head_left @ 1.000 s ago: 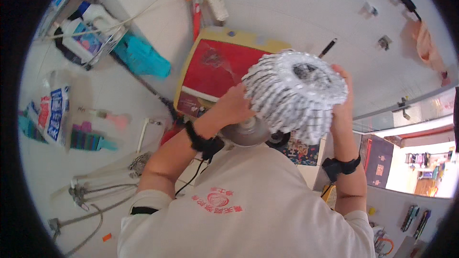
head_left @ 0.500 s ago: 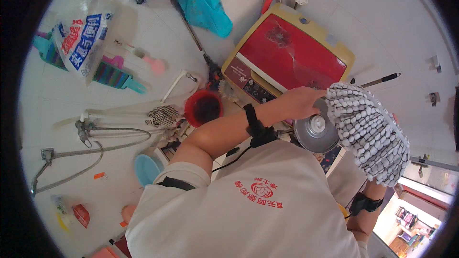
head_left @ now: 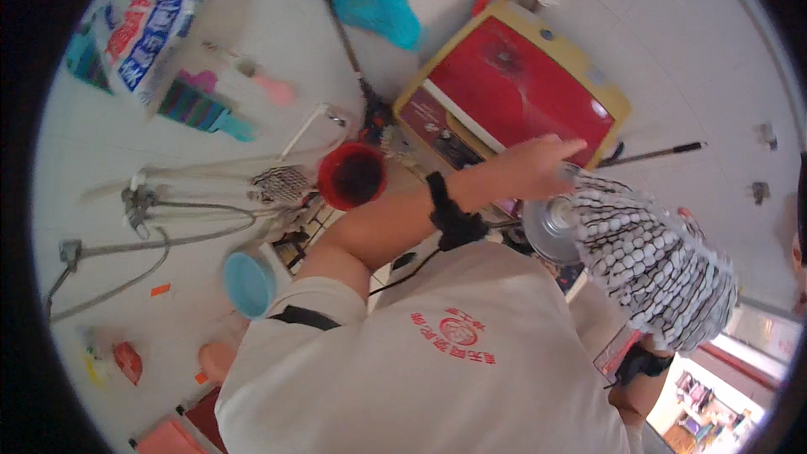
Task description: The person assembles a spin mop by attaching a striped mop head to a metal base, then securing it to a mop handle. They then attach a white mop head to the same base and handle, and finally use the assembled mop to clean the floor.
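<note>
A shaggy white-and-grey mop pad [head_left: 647,256] hangs right of centre, its left edge lapping a round silver disc [head_left: 546,240] with a pale hub. My left hand [head_left: 542,168] is at the meeting of the disc's upper rim and the pad, index finger stretched to the right. Its other fingers are hidden, so their grip does not show. My right wrist [head_left: 660,345], with a black strap, runs up behind the pad. The pad is held up there, covering most of my right hand [head_left: 688,217]; only a reddish bit that may be a fingertip peeks past its far edge.
Beyond my left hand stands a red-topped appliance [head_left: 530,88] with a gold frame. A red bucket [head_left: 353,176] and a light-blue basin [head_left: 250,283] are at the left. A shower hose [head_left: 176,261], a bagged item [head_left: 151,42] and a teal bag [head_left: 374,0] hang on walls.
The mop pad has shifted right and down with my right hand. My left index finger now points outward beyond the disc. The whole view has tilted slightly.
</note>
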The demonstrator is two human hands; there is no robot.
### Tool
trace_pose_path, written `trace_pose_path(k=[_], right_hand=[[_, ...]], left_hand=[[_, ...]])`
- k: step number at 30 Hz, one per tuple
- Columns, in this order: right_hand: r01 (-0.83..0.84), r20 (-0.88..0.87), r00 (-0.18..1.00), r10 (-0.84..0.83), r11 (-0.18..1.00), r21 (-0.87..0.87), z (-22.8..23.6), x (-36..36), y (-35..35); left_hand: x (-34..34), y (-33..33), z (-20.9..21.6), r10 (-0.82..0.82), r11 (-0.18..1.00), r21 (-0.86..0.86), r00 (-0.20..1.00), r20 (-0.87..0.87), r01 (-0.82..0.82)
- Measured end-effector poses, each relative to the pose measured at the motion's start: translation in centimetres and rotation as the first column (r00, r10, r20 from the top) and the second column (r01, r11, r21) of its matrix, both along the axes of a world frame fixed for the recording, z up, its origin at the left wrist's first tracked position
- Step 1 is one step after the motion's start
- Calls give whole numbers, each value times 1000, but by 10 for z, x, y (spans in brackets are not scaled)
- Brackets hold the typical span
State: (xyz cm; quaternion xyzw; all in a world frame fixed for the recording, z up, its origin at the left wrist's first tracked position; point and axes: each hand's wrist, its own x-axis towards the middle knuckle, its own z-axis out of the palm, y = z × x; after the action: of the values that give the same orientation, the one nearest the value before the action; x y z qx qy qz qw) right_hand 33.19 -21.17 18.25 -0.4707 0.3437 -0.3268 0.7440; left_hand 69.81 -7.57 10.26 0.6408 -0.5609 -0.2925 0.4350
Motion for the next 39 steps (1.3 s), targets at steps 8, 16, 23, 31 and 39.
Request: trace_pose_path(k=[8,16,23,31,39], right_hand=[[-362,424,882,205,871,332,8,30,-20],[-421,268,904,333,800,427,21,68,-5],[-425,65,896,439,804,417,34,81,9],[-371,-28,907,421,827,423,34,88,13],[-360,-126,901,415,877,318,43,94,23]], left_hand=[[-3,-1,28,-268,905,-385,945,-189,180],[16,7,25,-498,866,-244,795,-347,436],[24,21,19,-387,921,-98,864,-321,376],[25,35,6,-262,964,-31,915,-306,266],[21,45,-8,-155,987,6,951,-267,163]])
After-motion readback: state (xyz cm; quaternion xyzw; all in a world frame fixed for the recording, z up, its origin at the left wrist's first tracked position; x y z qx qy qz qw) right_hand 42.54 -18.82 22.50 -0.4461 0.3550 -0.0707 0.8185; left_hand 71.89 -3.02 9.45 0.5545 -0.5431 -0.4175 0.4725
